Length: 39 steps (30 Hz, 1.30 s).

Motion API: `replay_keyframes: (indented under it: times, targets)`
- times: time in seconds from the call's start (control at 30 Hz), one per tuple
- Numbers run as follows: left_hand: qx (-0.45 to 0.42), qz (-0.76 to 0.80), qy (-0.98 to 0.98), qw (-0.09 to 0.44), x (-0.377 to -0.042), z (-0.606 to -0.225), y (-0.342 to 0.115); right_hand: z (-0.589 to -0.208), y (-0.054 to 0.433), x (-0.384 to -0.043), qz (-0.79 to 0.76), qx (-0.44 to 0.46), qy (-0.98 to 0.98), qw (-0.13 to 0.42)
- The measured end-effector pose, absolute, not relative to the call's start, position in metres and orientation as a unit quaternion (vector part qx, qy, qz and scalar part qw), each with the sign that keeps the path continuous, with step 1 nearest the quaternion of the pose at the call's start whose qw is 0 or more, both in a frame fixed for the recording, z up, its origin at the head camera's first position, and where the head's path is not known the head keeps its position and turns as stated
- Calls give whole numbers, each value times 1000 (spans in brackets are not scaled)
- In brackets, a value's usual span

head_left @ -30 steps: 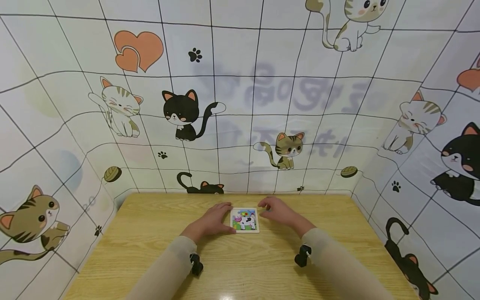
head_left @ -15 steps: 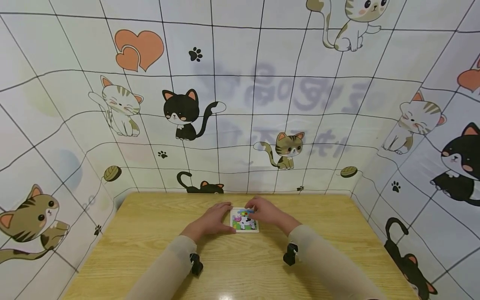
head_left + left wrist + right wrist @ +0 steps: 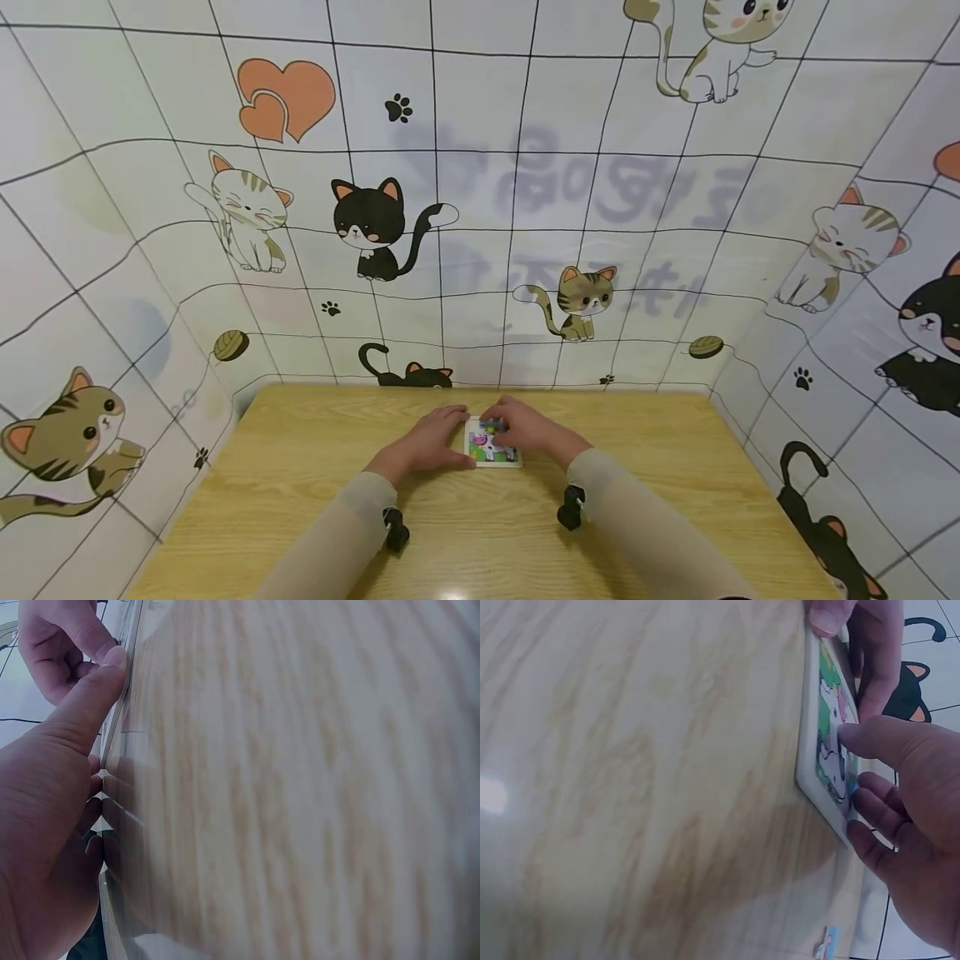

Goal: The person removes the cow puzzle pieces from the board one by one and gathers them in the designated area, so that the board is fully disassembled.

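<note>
A small jigsaw puzzle with a cow picture and a pale frame lies on the table. My left hand holds its left side, thumb at the near left corner and fingers farther back along the edge. Over the upper right part of the picture is my right hand, fingers bent. In the right wrist view its thumb touches the cow picture, with other fingertips beside the frame. Whether a piece is pinched there is hidden. A small loose puzzle piece lies on the table right of the frame.
The wooden table reaches back to a cloth wall printed with cats and a grid. Similar cloth hangs at both sides. Each sleeve carries a small black wrist device, such as the left one.
My right hand has moved left from beside the puzzle to over its upper right part. The left hand keeps its hold on the left side. The head view has shifted slightly.
</note>
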<state>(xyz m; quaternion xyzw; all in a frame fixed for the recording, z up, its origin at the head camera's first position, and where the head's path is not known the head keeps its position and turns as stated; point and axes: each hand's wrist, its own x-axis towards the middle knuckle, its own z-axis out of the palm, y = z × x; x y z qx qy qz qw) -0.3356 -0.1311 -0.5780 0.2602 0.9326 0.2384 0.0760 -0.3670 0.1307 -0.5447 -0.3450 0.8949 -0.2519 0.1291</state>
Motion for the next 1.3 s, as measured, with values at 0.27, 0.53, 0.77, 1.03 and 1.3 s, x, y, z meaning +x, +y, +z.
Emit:
replay_keyframes:
  times: [0.27,0.53,0.77,1.03,1.3]
  targets:
    - [261,235,933,78,-336,-577,-130,-543,128,-372,-245,-349,892,148]
    - [259,237,933,74,-336,-579,-131,-544,130,-376,-272,-334,886,173]
    - [258,237,933,78,-336,-578,-130,-544,131,-376,-282,-327,883,184]
    - [257,237,933,80,-335,-578,-129,-543,132,-374,-289,-317,883,190]
    - [260,239,932,80,-337,-578,-129,-542,133,-372,-297,-314,883,184]
